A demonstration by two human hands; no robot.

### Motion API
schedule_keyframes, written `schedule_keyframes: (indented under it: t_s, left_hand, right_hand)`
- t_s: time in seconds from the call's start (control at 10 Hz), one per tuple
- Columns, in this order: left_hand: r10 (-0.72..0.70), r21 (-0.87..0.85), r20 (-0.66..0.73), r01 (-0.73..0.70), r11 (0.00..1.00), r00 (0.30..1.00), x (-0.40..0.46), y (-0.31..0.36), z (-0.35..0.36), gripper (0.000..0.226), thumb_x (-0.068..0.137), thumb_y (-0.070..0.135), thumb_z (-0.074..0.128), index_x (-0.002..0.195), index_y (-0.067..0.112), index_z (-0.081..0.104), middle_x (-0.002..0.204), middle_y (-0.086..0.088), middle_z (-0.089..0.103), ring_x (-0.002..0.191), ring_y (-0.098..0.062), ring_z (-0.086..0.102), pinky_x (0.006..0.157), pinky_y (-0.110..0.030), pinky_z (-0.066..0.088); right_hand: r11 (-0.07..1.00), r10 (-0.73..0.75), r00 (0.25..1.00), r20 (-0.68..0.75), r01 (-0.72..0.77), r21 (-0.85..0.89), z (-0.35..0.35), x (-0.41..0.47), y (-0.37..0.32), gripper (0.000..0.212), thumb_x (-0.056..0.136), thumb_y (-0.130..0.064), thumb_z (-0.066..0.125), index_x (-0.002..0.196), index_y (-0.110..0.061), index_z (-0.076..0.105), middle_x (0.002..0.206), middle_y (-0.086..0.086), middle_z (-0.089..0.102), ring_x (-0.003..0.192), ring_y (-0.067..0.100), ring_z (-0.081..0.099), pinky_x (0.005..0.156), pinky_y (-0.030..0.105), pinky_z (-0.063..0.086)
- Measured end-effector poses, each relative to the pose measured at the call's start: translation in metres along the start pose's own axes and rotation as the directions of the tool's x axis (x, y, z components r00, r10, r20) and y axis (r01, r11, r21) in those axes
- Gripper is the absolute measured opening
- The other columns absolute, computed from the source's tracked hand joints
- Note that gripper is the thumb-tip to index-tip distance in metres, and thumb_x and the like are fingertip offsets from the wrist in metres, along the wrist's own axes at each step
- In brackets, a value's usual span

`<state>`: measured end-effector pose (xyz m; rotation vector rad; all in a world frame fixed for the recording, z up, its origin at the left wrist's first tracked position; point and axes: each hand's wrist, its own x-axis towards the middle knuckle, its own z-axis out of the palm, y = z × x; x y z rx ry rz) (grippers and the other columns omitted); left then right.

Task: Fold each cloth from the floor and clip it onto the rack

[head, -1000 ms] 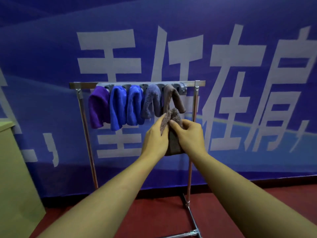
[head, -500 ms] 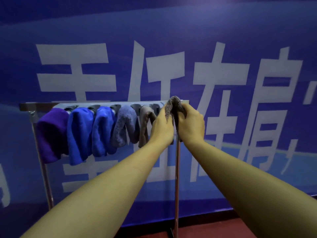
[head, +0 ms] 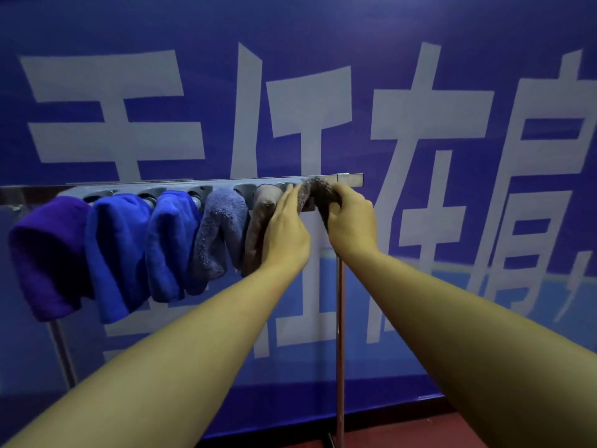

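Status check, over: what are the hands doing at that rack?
Left hand flat against brown cloth. Right hand grips it at rack end clip. Nothing blocking.

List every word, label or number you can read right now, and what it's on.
"任在": large pale characters on the blue wall banner.
Character left of them: lower part hidden by the rack and cloths; unsure.
Character at right: cut by the frame edge; looks like "肩".
Lower row: mostly covered, unreadable.
Rack, cloths: no text visible.
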<state>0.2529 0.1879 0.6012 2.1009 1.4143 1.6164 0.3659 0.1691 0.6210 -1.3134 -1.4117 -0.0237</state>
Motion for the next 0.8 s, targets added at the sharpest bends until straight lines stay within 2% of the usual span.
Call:
schedule_keyframes:
  t_s: [0.1, 0.2, 0.3, 0.4, 0.5, 0.6, 0.7, 0.8]
  left_hand:
    - [-0.054, -0.024, 0.061, 0.055, 0.998, 0.997, -0.009, -0.009, 0.007, 0.054, 0.103, 0.013, 0.033, 0.148, 0.041, 0.038, 0.145, 0.005, 0.055, 0.128, -0.017, 0.055, 0.108, -0.04, 0.047]
    - [-0.107, -0.017, 0.104, 0.109, 0.994, 0.989, -0.019, -0.012, 0.008, 0.051, 0.103, 0.022, 0.033, 0.146, 0.05, 0.035, 0.128, -0.006, 0.066, 0.11, -0.028, 0.066, 0.095, -0.047, 0.056]
    - [-0.128, -0.059, 0.125, 0.136, 0.989, 0.984, -0.026, -0.014, 0.007, 0.052, 0.098, 0.021, 0.036, 0.141, 0.049, 0.041, 0.113, -0.009, 0.07, 0.095, -0.032, 0.07, 0.08, -0.05, 0.061]
    - [-0.081, -0.134, 0.066, 0.089, 0.987, 0.995, -0.044, -0.012, -0.002, 0.05, 0.097, 0.021, 0.046, 0.144, 0.041, 0.045, 0.127, 0.008, 0.066, 0.111, -0.012, 0.064, 0.094, -0.032, 0.055]
    - [-0.048, -0.238, -0.056, 0.033, 0.971, 0.997, -0.066, -0.015, -0.015, 0.043, 0.1, 0.023, 0.052, 0.143, 0.029, 0.052, 0.13, 0.015, 0.062, 0.117, 0.004, 0.058, 0.101, -0.021, 0.047]
    - [-0.097, -0.351, -0.088, 0.06, 0.934, 0.991, -0.079, -0.013, -0.033, 0.039, 0.102, 0.023, 0.052, 0.141, 0.022, 0.054, 0.132, 0.012, 0.061, 0.115, 0.012, 0.056, 0.101, -0.015, 0.046]
    - [-0.092, -0.366, -0.082, 0.056, 0.929, 0.992, -0.086, -0.004, -0.061, 0.038, 0.103, 0.021, 0.051, 0.141, 0.021, 0.054, 0.127, 0.017, 0.06, 0.11, 0.022, 0.053, 0.093, -0.003, 0.043]
    - [-0.103, -0.367, -0.091, 0.063, 0.928, 0.99, -0.09, 0.005, -0.093, 0.038, 0.103, 0.023, 0.051, 0.141, 0.024, 0.054, 0.123, 0.024, 0.059, 0.111, 0.021, 0.054, 0.089, 0.0, 0.042]
  right_hand:
    - [1.0, 0.024, 0.999, 0.047, -0.023, -0.02, 0.003, -0.008, 0.013, 0.034, 0.096, -0.009, 0.044, 0.116, -0.026, 0.066, 0.095, 0.003, 0.073, 0.084, 0.026, 0.066, 0.074, 0.046, 0.058]
    - [0.999, 0.037, 0.995, 0.097, -0.036, -0.014, 0.003, -0.014, 0.015, 0.031, 0.096, -0.011, 0.045, 0.115, -0.024, 0.066, 0.094, 0.003, 0.072, 0.085, 0.027, 0.066, 0.075, 0.044, 0.058]
    - [0.999, 0.034, 0.992, 0.12, -0.039, 0.033, 0.004, -0.02, 0.015, 0.025, 0.097, -0.016, 0.049, 0.115, -0.027, 0.064, 0.09, -0.002, 0.07, 0.082, 0.02, 0.066, 0.076, 0.044, 0.059]
    - [0.995, 0.008, 0.993, 0.114, -0.02, 0.098, 0.003, -0.032, 0.018, 0.029, 0.099, -0.026, 0.053, 0.128, -0.031, 0.06, 0.093, -0.013, 0.066, 0.087, 0.009, 0.065, 0.083, 0.041, 0.059]
    - [0.988, -0.007, 0.997, 0.083, -0.007, 0.156, -0.002, -0.047, 0.019, 0.033, 0.1, -0.035, 0.054, 0.133, -0.032, 0.054, 0.113, -0.01, 0.067, 0.104, 0.009, 0.064, 0.091, 0.04, 0.057]
    - [0.984, -0.031, 1.0, 0.005, 0.03, 0.175, -0.009, -0.057, 0.007, 0.034, 0.102, -0.036, 0.05, 0.136, -0.031, 0.051, 0.125, -0.011, 0.063, 0.114, 0.008, 0.06, 0.096, 0.037, 0.054]
    - [0.974, -0.092, 0.996, -0.01, 0.092, 0.206, -0.014, -0.069, -0.015, 0.034, 0.102, -0.032, 0.05, 0.136, -0.028, 0.053, 0.128, -0.013, 0.06, 0.118, 0.006, 0.058, 0.1, 0.036, 0.052]
    - [0.971, -0.118, 0.993, 0.011, 0.113, 0.208, -0.016, -0.081, -0.037, 0.039, 0.102, -0.034, 0.05, 0.14, -0.025, 0.05, 0.135, -0.006, 0.059, 0.124, 0.01, 0.056, 0.104, 0.038, 0.05]
